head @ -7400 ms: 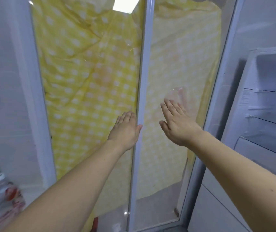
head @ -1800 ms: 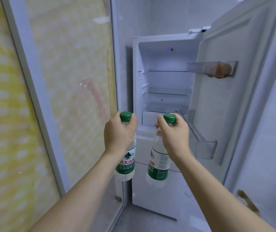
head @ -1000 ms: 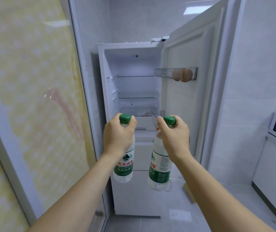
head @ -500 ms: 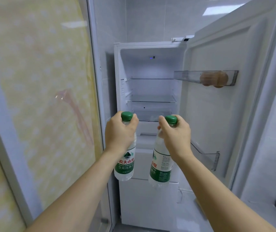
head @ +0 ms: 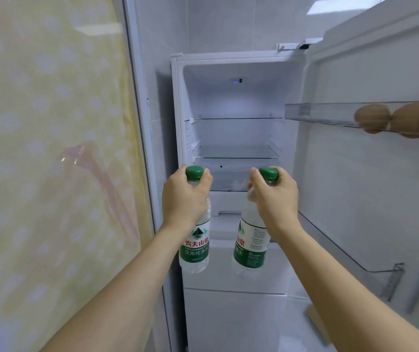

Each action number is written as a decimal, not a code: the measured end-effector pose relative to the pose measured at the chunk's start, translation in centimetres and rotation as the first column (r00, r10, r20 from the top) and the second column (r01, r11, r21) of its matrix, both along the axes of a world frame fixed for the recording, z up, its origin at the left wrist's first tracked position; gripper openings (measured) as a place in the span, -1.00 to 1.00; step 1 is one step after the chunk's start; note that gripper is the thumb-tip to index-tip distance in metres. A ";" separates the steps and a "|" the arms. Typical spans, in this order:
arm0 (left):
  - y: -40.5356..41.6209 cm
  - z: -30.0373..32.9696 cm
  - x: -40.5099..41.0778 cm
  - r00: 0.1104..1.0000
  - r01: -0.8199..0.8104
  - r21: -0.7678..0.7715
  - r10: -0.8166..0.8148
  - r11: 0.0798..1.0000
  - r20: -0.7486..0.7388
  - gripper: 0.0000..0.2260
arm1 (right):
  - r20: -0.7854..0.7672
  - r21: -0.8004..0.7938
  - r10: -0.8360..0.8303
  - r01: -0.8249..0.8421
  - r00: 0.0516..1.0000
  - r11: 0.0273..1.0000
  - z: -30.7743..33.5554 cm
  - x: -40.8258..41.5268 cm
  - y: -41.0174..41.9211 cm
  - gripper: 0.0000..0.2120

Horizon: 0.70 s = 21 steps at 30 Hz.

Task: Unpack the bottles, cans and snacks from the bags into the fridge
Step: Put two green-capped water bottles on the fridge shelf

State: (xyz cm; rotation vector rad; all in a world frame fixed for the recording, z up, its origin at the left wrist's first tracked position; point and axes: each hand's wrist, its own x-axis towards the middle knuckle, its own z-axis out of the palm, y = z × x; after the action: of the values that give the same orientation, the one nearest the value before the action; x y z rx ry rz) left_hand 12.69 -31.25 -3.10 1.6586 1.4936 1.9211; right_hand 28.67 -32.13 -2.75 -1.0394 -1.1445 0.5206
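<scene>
- While both arms reach forward, the left hand is wrapped around the neck of the left bottle, just under its green cap.
- The right hand grips the neck of the right bottle the same way, fingers closed below its green cap.
- The 2 bottles hang upright side by side, apart from each other, clear plastic with green and white labels.
- Both bottles are held in the air in front of the open fridge, outside its compartment, at about the height of its lowest drawer.
- Inside the fridge, 2 glass shelves are visible above that drawer, with nothing seen on them.
- The fridge door stands open to the right; its upper door bin holds 2 brown eggs, and a lower door rack sits near the right forearm.
- A glass panel backed by yellow dotted cloth fills the left side.
</scene>
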 end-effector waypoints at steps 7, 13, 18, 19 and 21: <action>6.6 -0.6 1.4 1.000 0.014 -0.038 -0.013 0.999 0.022 -0.78 | 0.010 -0.011 0.004 -0.004 1.000 1.000 -0.3 1.7 6.7 -0.83; 11.9 0.3 2.8 0.998 0.003 -0.021 -0.001 1.000 0.056 -0.82 | 0.010 -0.010 0.024 -0.024 1.000 1.000 -0.3 3.1 12.2 -0.81; 16.3 0.0 3.3 0.996 0.010 -0.046 -0.006 0.999 0.091 -0.82 | 0.005 -0.041 0.032 -0.032 0.999 0.999 -1.4 2.7 16.9 -0.81; 17.3 -0.2 3.2 0.996 0.011 -0.056 -0.006 0.998 0.090 -0.83 | 0.003 -0.049 0.033 -0.032 0.999 0.998 -1.7 2.5 18.0 -0.81; 19.6 -0.5 2.8 0.996 0.017 -0.068 -0.011 0.998 0.087 -0.84 | 0.007 -0.055 0.037 -0.037 0.999 0.998 -2.0 2.1 20.2 -0.81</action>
State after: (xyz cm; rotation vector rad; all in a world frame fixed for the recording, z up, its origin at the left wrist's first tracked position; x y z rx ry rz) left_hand 15.48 -11.63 -3.60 1.5327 1.4940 1.8864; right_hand 30.74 -11.95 -4.71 -1.0702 -1.1636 0.5807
